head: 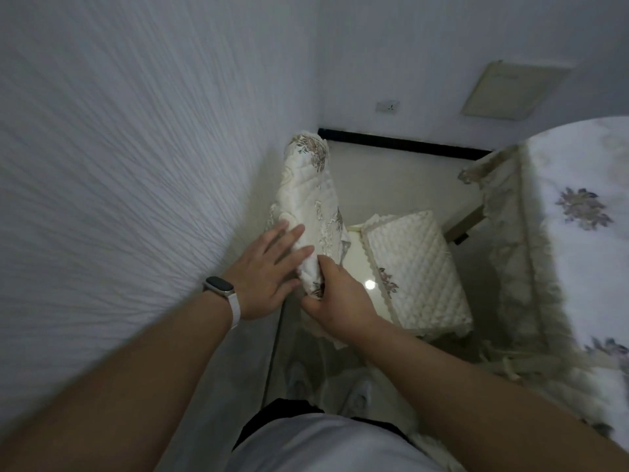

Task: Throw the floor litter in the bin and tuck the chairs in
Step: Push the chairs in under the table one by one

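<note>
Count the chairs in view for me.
1. The chair stands between the wall and the table, left hand and right hand on its backrest. More may be hidden behind the table.

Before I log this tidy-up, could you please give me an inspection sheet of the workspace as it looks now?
Surface: glossy pale floor with a light glare; no litter seen.
Job's things: chair back in a floral quilted cover, close to the wall; its seat shows fully beside the table, not tucked under. Bin not in view.
Clutter: nothing seen.
Hands: left hand rests flat on the chair back; right hand grips its near edge.
Cables: nothing seen for certain.
Surroundings: textured wall, wall socket, black skirting, wristband on the left wrist.
</note>
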The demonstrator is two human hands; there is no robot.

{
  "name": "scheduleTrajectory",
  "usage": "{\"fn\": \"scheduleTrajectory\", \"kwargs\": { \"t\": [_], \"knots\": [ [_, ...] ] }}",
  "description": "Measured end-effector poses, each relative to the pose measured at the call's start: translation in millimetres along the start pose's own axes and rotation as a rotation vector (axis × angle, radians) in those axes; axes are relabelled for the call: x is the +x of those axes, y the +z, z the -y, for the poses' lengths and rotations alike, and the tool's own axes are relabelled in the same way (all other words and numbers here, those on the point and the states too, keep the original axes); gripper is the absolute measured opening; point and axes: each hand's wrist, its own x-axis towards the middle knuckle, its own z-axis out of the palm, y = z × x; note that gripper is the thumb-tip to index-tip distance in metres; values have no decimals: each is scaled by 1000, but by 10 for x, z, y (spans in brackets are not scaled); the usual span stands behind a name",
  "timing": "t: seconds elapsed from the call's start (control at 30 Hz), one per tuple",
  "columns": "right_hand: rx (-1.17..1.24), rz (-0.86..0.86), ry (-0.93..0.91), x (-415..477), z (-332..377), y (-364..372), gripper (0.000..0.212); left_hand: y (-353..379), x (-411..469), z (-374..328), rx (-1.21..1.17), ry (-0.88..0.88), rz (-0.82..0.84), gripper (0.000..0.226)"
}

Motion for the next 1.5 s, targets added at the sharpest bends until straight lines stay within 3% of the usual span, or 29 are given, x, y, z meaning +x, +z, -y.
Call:
{"fn": "scheduleTrajectory", "kwargs": {
  "t": [0.1, 0.33, 0.47, 0.7, 0.93, 1.2, 1.5],
  "knots": [
    [0, -6, 8, -52, -61, -95, 46, 19, 122, 47, 43, 58, -48, 54],
    [14, -52, 63, -141, -173, -676, 51, -21, 775, 90, 17, 84, -99, 61],
    [49, -72, 130, -200, -269, -1054, 60, -95, 1304, 67, -2, 188, -134, 65],
    [122, -194, 222, -356, -666, -1657, 63, -65, 2229, -349, -136, 385, -203, 62],
    [128, -264, 287, -435, -1030, -2302, 51, -77, 3024, -852, -203, 498, -245, 61],
    [-224, -363, 230, -340, -1052, -2564, 64, 61, 3330, -919, -154, 587, -384, 57],
    [-358, -616, 220, 52, -871, -2520, 56, -65, 4291, -299, -248, 915, -240, 67]
  ]
}}
